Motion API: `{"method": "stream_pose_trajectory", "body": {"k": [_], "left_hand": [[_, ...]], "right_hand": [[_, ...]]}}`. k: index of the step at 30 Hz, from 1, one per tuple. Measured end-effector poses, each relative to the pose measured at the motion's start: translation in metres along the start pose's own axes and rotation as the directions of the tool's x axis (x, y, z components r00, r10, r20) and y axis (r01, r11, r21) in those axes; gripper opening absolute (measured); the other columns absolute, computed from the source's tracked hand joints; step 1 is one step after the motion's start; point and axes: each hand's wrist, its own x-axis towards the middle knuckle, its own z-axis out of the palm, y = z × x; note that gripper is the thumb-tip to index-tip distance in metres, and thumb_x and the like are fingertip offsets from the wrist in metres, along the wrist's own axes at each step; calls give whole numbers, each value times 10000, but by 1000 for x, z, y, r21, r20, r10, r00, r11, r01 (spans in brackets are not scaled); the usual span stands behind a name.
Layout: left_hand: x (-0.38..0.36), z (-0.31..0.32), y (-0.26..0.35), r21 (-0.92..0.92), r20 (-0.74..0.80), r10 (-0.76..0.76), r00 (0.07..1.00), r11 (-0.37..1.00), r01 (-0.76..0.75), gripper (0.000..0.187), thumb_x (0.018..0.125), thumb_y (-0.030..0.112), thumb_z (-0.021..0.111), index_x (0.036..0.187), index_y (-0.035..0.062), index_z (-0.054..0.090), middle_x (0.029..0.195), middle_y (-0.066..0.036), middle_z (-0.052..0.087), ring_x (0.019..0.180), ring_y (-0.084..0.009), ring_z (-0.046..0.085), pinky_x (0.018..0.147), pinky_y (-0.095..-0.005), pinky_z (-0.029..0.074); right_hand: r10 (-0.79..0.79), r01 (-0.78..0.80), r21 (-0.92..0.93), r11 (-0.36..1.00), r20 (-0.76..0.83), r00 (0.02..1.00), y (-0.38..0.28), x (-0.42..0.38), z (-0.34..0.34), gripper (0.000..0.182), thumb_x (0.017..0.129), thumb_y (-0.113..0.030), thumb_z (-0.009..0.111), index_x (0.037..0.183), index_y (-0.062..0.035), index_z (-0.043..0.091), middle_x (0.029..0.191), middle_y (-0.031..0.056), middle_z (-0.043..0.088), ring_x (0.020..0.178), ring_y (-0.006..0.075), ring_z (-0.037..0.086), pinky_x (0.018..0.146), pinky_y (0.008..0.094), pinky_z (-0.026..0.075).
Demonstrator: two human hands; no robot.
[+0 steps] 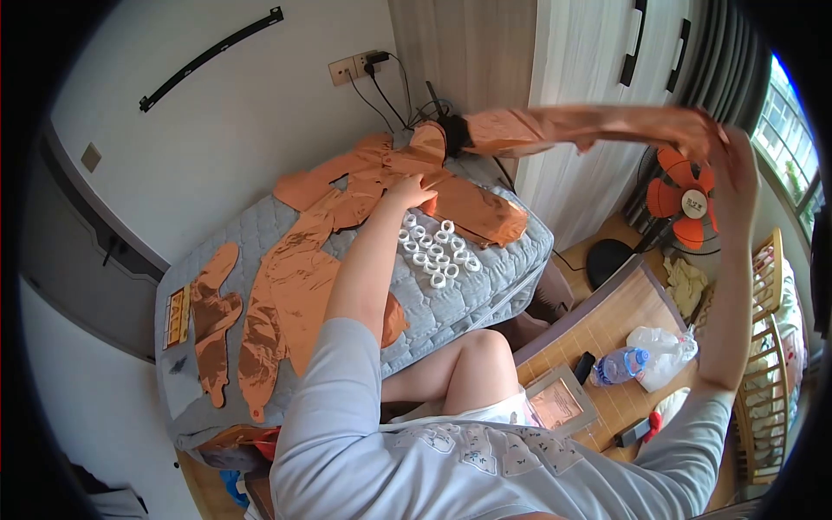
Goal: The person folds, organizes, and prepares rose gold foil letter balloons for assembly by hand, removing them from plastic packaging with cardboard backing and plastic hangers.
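Right hand (724,160) pinches one end of the copper foil strip (555,128), lifted to pull it taut off the mattress (485,286). Left hand (414,192), fingers pressed together, pins the other foil pieces (364,186) beside the white rings (438,251).

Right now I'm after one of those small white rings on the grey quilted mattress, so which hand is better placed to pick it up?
Probably the left hand: it rests just above the small white rings. The right hand is raised, holding a copper foil strip.
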Motion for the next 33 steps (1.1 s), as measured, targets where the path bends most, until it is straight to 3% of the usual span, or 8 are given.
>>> {"method": "stream_pose_trajectory", "body": {"k": [6, 12, 14, 16, 18, 22, 27, 33], "left_hand": [[1, -13, -15, -184, 18, -29, 999, 982, 31, 835, 836, 490, 736, 1453, -15, 491, 1457, -237, 541, 1319, -366, 553, 1070, -430, 470], [2, -13, -40, -306, -312, 69, 948, 937, -169, 786, 890, 462, 721, 1476, 0, 475, 1521, -221, 474, 1410, -365, 448, 1161, -431, 379], [-4, -21, -50, -353, -313, 87, 946, 914, -201, 700, 918, 455, 703, 1444, 29, 528, 1541, -217, 454, 1440, -360, 412, 1171, -439, 363], [-15, -33, -59, -261, -320, 182, 930, 926, -271, 623, 929, 452, 695, 1400, 60, 584, 1541, -218, 455, 1443, -361, 405, 1178, -443, 350], [-43, -53, -61, -239, -323, 207, 924, 926, -291, 554, 938, 444, 687, 1363, 93, 626, 1546, -200, 459, 1457, -348, 384, 1193, -446, 324], [-113, -98, -61, -37, -206, 347, 915, 931, -362, 461, 950, 406, 678, 1312, 120, 665, 1545, -160, 475, 1459, -336, 371, 1201, -455, 307], [-216, -136, -55, 96, -31, 463, 886, 884, -458, 407, 942, 336, 702, 1299, 143, 671, 1538, -115, 491, 1467, -330, 372, 1197, -472, 318], [-310, -156, -98, 184, 4, 515, 857, 842, -507, 382, 921, 294, 723, 1257, 116, 682, 1487, -117, 543, 1412, -331, 443, 1158, -455, 384]], "right_hand": [[132, -111, -288, 951, 55, 990, -7, -112, -117, 129, 1020, 4, 551, 1126, -3, 623, 981, 54, 644, 936, 109, 635, 861, 266, 515], [504, -302, -457, 836, 422, 754, -72, -127, -117, 135, 976, 25, 535, 1064, -13, 631, 936, 100, 657, 843, 181, 642, 760, 297, 500], [373, -28, -528, 849, 561, 739, -78, -117, -105, 115, 909, 64, 581, 1009, 27, 623, 897, 131, 640, 777, 283, 662, 724, 338, 503], [438, -133, -522, 843, 520, 734, -80, -106, -91, 112, 879, 70, 589, 983, 37, 613, 904, 150, 618, 803, 326, 636, 751, 352, 496], [265, 52, -454, 889, 605, 750, -85, -86, -77, 117, 868, 77, 591, 972, 25, 611, 904, 144, 609, 824, 292, 623, 760, 339, 490], [413, 31, -550, 835, 662, 625, -81, -47, -63, 117, 858, 85, 593, 948, 12, 609, 915, 128, 605, 833, 261, 613, 768, 323, 489], [262, -15, -402, 916, 568, 780, -89, -2, -25, 192, 900, 75, 578, 1076, 7, 616, 956, 62, 637, 890, 163, 612, 817, 298, 496], [-34, 306, -402, 863, 557, 829, -128, 81, 69, 152, 1031, -83, 560, 1158, -26, 621, 980, 23, 646, 878, 100, 616, 769, 258, 521]]}}
